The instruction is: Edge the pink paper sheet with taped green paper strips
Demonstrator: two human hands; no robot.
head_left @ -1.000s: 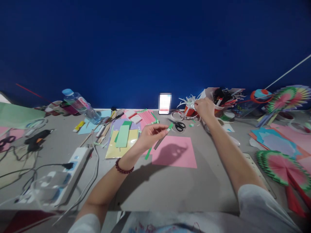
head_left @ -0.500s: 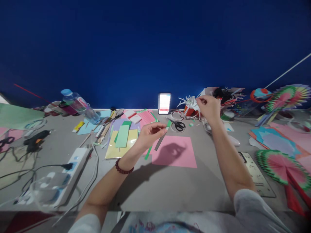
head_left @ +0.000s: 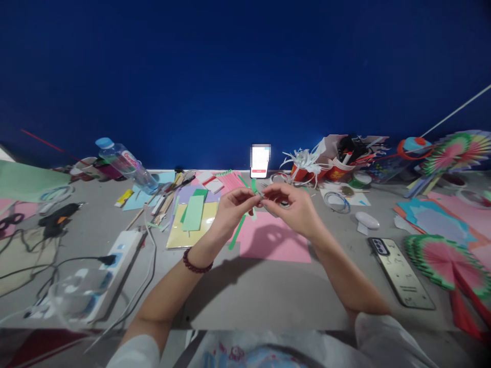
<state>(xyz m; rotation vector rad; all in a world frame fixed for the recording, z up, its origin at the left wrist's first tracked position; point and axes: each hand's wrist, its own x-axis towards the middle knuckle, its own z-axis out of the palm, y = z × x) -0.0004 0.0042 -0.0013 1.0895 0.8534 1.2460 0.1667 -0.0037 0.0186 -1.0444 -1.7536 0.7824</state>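
My left hand (head_left: 236, 208) is closed in a pinch over the pink paper sheet (head_left: 280, 250), on a narrow green paper strip (head_left: 253, 185) whose end sticks up above the fingertips. My right hand (head_left: 289, 207) meets it from the right, thumb and fingers pinched at the same strip. What exactly lies between the right fingertips is too small to make out. Another green strip (head_left: 237, 234) lies along the left side of the pink sheet. Black scissors behind my right hand are mostly hidden.
Beyond my hands a lit phone (head_left: 260, 162) leans at the wall. White curled scraps (head_left: 305, 159) top a red cup. A second phone (head_left: 401, 273) and a pleated paper fan (head_left: 437, 263) lie right. Left are layered papers (head_left: 194, 213), a power strip (head_left: 115, 271) and a bottle (head_left: 128, 163).
My right hand has come back from the white scraps at the cup to meet my left hand. The held strip's green end now points up and sits further left.
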